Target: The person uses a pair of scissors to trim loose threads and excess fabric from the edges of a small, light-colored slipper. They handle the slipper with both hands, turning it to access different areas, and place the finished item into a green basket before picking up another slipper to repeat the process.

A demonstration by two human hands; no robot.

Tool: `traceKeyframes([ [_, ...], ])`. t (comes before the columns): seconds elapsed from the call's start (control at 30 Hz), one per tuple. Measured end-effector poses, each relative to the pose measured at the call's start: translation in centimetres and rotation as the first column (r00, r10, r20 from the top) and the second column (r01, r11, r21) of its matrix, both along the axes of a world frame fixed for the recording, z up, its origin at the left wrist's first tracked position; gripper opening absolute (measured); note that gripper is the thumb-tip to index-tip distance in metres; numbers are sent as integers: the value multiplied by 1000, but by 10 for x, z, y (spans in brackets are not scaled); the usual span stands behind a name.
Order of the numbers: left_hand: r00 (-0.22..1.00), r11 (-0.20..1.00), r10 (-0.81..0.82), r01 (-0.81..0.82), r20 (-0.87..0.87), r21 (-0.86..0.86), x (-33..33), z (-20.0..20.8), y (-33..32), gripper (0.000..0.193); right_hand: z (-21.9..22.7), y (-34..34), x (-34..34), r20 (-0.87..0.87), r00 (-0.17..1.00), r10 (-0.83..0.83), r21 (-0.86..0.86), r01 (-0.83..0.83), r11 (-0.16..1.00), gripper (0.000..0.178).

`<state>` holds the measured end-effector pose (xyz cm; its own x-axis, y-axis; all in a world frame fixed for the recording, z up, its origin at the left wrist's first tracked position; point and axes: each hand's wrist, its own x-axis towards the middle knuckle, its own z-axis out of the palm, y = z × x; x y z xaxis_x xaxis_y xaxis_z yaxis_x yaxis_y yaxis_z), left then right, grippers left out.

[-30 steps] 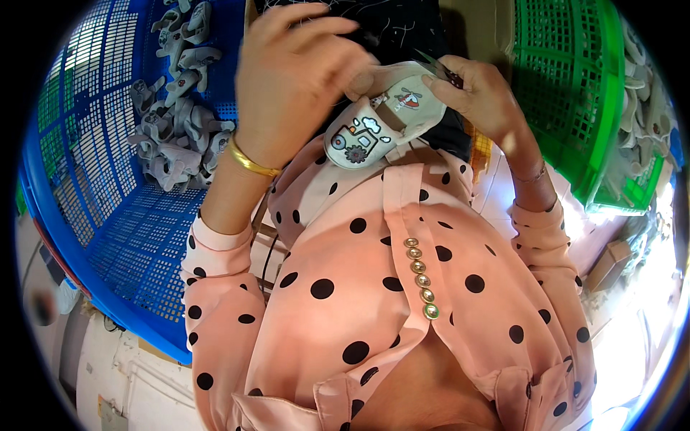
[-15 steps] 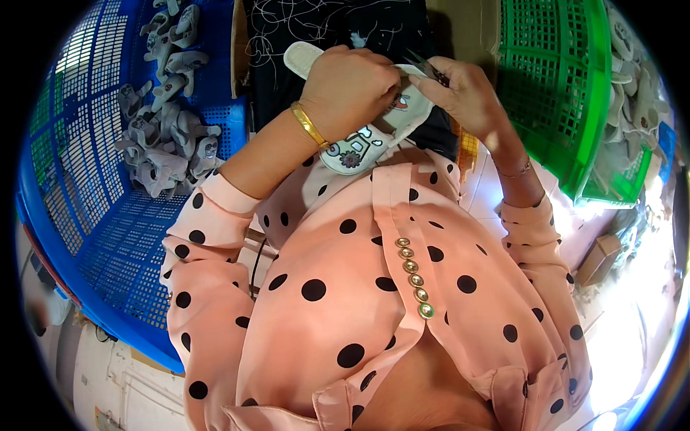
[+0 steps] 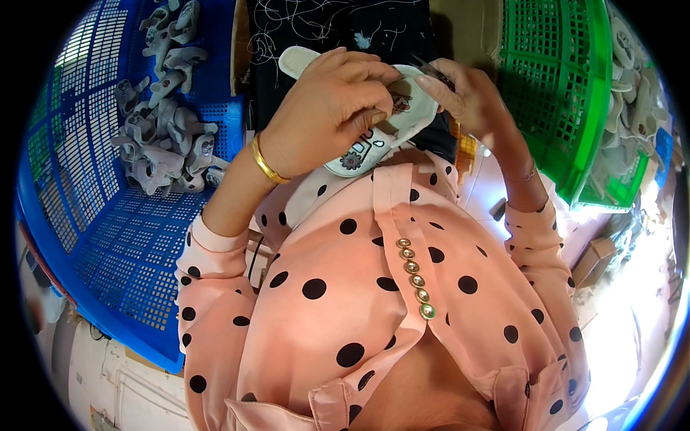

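A pale children's shoe upper (image 3: pixel 415 129) with a stitched tractor picture is held between my two hands above my lap. Its rounded strap (image 3: pixel 296 62) sticks out beyond my left hand (image 3: pixel 334 108). That hand's fingers are bent over the upper, the thumb close to the forefinger, covering part of the picture. With the thumb on the upper's right edge, my right hand (image 3: pixel 467 93) grips it and also holds dark, pointed small scissors (image 3: pixel 433 70). Most of the scissors' handle is hidden in the palm.
A blue plastic basket (image 3: pixel 129 251) with several grey shoe uppers (image 3: pixel 169 144) stands on the left. On the right is a green basket (image 3: pixel 553 93), with more pale uppers (image 3: pixel 636 93) beyond it. Loose white threads (image 3: pixel 316 25) lie on black cloth ahead.
My left hand has drawn back a little to the left, and its fingers have loosened and uncurled somewhat. More of the upper's inside shows. The right hand has shifted slightly, still with the scissors.
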<state>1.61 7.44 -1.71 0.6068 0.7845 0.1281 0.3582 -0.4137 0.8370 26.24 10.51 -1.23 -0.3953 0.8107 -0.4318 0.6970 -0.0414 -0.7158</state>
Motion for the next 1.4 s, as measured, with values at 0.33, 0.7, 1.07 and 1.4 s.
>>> traceKeyframes([
  [0.33,954,985,23,29,-299,170,-13,-2,4,12,5,-8,-11,201,972,121,203,-162,966,28],
  [0.7,978,955,-207,209,31,-212,-16,-4,6,13,-18,-22,11,108,986,131,284,-156,946,32],
  [1.07,952,905,-288,235,-103,-355,-5,9,16,6,52,-9,-14,813,453,366,273,-851,448,29],
  [1.4,947,888,-293,216,-136,-406,0,7,20,8,39,-6,-22,874,129,468,9,-969,249,24],
])
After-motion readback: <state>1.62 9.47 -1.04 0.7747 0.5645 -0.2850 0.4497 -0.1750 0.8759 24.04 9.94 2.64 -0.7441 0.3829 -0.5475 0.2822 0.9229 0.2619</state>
